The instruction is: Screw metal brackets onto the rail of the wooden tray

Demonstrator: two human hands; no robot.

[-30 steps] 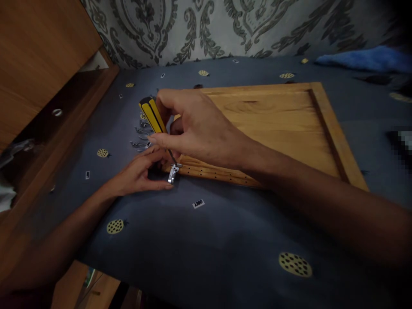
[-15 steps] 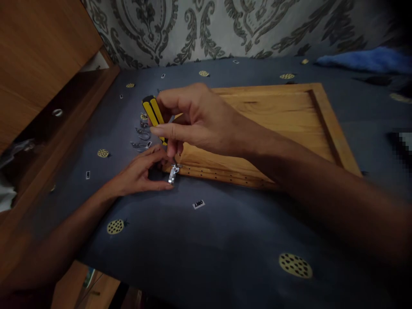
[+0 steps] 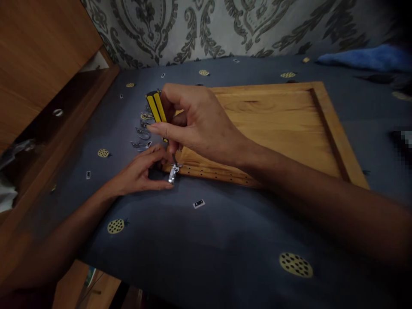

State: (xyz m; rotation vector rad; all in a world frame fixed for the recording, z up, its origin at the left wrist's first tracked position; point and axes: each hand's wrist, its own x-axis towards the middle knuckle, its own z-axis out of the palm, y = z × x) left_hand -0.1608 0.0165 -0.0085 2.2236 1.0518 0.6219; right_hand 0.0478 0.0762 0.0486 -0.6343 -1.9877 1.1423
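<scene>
A yellow-and-black screwdriver (image 3: 157, 108) is in the grip of my right hand (image 3: 202, 124), its handle leaning up to the left. The screwdriver's tip points down at the top of a shiny metal hook (image 3: 173, 175) on the near-left corner of a wooden board (image 3: 273, 124). My left hand (image 3: 141, 171) steadies that hook, the thumb against its lower end and the fingers over the board's corner. Along the board's near edge runs a row of small dark holes. The underside of the left fingers is partly hidden.
Several loose metal hooks (image 3: 143, 133) lie on the dark pineapple-print cloth (image 3: 225, 240) beyond my left hand. A wooden cabinet (image 3: 45, 60) with an open shelf stands at the left. Blue fabric (image 3: 370, 59) is at the far right, and a patterned curtain hangs behind.
My right hand has turned a little, so the screwdriver handle has shifted slightly right and up. The right forearm sits somewhat lower. My left hand and the hook hold their place.
</scene>
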